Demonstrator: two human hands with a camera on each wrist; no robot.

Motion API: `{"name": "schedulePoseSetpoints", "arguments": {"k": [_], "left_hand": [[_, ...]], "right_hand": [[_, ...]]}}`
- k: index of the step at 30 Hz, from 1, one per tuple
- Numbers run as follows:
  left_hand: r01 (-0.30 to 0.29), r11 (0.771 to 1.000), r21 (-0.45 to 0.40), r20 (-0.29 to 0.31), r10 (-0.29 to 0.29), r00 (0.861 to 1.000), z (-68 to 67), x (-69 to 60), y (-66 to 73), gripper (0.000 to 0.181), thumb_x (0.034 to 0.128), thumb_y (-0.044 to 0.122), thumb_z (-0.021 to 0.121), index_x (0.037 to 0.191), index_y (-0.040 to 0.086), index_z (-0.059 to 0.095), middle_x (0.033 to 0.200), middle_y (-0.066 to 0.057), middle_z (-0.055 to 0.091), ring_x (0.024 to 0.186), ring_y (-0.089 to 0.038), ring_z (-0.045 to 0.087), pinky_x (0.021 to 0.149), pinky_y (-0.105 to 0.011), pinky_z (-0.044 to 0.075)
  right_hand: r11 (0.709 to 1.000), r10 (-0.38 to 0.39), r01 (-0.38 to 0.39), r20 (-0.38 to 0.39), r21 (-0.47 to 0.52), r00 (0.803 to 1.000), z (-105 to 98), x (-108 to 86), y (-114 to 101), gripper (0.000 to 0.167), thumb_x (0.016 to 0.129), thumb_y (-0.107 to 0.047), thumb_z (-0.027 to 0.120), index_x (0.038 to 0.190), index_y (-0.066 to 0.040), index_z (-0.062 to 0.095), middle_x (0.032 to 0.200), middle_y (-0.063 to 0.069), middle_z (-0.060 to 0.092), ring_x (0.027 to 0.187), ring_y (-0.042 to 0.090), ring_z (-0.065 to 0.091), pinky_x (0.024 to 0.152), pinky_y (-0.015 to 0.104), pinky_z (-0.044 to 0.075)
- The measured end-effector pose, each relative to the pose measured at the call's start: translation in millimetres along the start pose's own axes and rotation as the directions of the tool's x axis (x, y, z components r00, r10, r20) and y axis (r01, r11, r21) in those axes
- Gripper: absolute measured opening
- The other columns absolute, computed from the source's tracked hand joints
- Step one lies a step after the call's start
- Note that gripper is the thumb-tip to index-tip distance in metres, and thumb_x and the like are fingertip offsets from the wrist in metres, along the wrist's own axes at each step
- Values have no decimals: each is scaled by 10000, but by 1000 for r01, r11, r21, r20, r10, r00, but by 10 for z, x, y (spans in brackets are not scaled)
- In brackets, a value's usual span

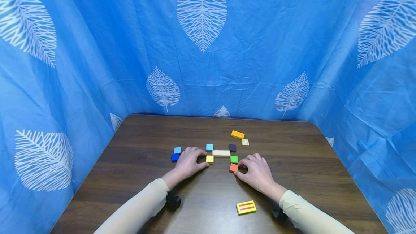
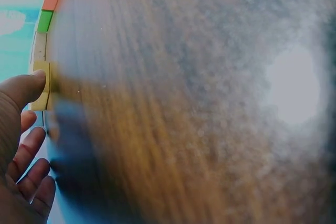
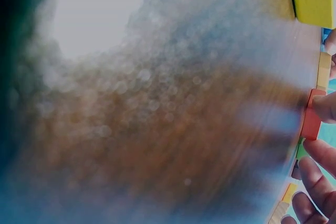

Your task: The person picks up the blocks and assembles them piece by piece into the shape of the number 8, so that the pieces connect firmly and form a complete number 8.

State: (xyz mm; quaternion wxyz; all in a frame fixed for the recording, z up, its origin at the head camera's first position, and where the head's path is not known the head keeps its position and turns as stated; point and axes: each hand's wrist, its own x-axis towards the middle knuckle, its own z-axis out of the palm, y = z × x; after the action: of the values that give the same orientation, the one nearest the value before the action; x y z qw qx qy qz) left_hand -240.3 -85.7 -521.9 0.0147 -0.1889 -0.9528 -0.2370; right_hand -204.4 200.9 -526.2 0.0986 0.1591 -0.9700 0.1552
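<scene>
The right hand point(image 1: 257, 172) pinches the red-orange block point(image 1: 233, 168) between thumb and a finger; in the right wrist view its thumb lies on that red-orange block point(image 3: 311, 121). Just behind stands the green block point(image 1: 234, 159). The left hand point(image 1: 188, 162) is beside the yellow block point(image 1: 209, 159), fingers loosely curved; in the left wrist view its thumb overlaps the yellow block point(image 2: 41, 72), and firm contact is hard to tell. A cream bar point(image 1: 221, 153) lies between the two sides, with a light blue block point(image 1: 209, 147) behind left and a dark purple block point(image 1: 232, 148) behind right.
A dark blue block point(image 1: 175, 157) and another light blue one point(image 1: 177, 150) lie left of the left hand. Behind on the right are an orange block point(image 1: 238, 134) and a striped cream block point(image 1: 245, 142). A yellow block with red stripes point(image 1: 246, 207) lies in front.
</scene>
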Motion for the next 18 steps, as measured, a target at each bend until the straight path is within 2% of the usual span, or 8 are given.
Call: {"name": "schedulePoseSetpoints", "arguments": {"k": [4,8,11,18], "left_hand": [[12,1000,-28,-1,-12,1000,-54,-20,8,407,887,425,795,1208,181,730,1190,-10,668,1164,-261,548,989,-471,448],[20,997,-75,-26,-22,999,-156,-39,6,411,899,406,788,1234,177,724,1231,-17,660,1212,-272,527,1009,-486,439],[28,996,-80,-52,-32,998,-248,-58,-13,421,906,392,785,1260,174,716,1264,-25,651,1238,-282,521,1016,-506,436],[62,994,-85,-110,-71,991,-468,-153,-129,439,898,353,805,1282,162,713,1287,-37,646,1247,-293,525,1037,-525,419]], "right_hand": [[1000,0,0,2,3,1000,1,5,-5,283,774,-447,863,923,-227,766,875,-102,616,903,175,500,777,388,403],[1000,3,-3,2,6,1000,-10,3,-16,274,773,-435,868,916,-226,763,874,-98,617,902,179,496,772,389,400],[1000,5,-5,2,5,1000,-8,-3,-20,273,770,-429,872,917,-226,764,881,-94,625,905,178,498,773,391,400],[1000,15,-15,11,1,1000,1,4,-18,285,775,-438,864,932,-218,769,891,-86,635,911,177,498,787,393,406]]}}
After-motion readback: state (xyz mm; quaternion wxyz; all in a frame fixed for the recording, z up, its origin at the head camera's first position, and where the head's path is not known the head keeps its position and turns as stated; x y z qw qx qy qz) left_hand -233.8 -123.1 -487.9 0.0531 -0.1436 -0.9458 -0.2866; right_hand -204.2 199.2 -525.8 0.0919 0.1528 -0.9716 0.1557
